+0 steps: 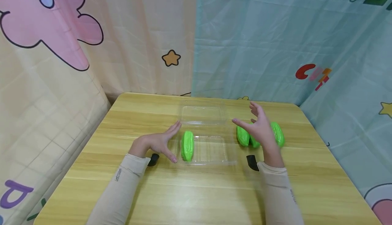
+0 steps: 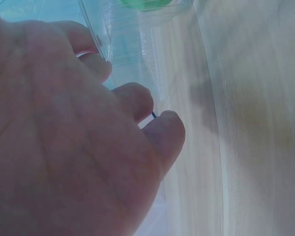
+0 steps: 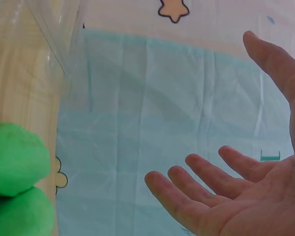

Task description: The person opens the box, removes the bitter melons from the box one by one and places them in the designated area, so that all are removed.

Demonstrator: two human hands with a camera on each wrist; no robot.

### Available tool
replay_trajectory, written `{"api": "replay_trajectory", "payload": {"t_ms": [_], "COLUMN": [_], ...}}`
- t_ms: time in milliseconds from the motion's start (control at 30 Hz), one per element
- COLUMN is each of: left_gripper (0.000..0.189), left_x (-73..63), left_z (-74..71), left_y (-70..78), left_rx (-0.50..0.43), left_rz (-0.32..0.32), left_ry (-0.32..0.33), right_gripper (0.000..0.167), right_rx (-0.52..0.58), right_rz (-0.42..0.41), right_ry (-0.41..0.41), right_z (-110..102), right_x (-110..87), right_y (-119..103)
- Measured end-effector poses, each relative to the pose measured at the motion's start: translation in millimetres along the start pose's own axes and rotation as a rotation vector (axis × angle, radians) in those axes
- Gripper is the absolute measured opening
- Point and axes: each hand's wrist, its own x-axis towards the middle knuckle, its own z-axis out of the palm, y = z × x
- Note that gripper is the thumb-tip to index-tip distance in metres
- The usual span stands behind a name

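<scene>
A hinged clear plastic box [image 1: 211, 150] lies open on the table, its lid [image 1: 202, 114] folded back toward the far edge. One green ribbed fruit, much like a star fruit [image 1: 187, 145], stands lengthwise at the box's left end. My left hand [image 1: 159, 142] is spread beside that end, fingertips right at the box's side and nothing in its grasp. To the right, my right hand [image 1: 259, 128] hovers with thumb and fingers apart, holding nothing. Behind and below it lie several more green fruits [image 1: 277, 134], partly hidden by the hand; two green fruits [image 3: 17, 160] show in the right wrist view.
The wooden table [image 1: 196, 191] reaches back to hanging cloth curtains [image 1: 147, 31] printed with cartoons. Black wrist camera mounts [image 1: 252, 162] stick out under both cuffs, close over the tabletop.
</scene>
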Motion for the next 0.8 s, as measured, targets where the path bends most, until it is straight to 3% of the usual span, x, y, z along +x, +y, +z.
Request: {"api": "replay_trajectory", "payload": {"t_ms": [333, 800], "left_gripper": [0.145, 0.143], "left_x": [0.6, 1.0], "left_z": [0.9, -0.5], "left_y": [-3.5, -0.6], "left_rx": [0.02, 0.035], "left_rz": [0.011, 0.031], "left_ry": [0.033, 0.037], "right_gripper": [0.109, 0.112], "right_rx": [-0.015, -0.06], "right_rz": [-0.029, -0.067], "right_ry": [-0.133, -0.245], "right_z": [40.3, 86.9], "right_x": [-2.4, -13.4], "right_y": [-16.9, -26.5]}}
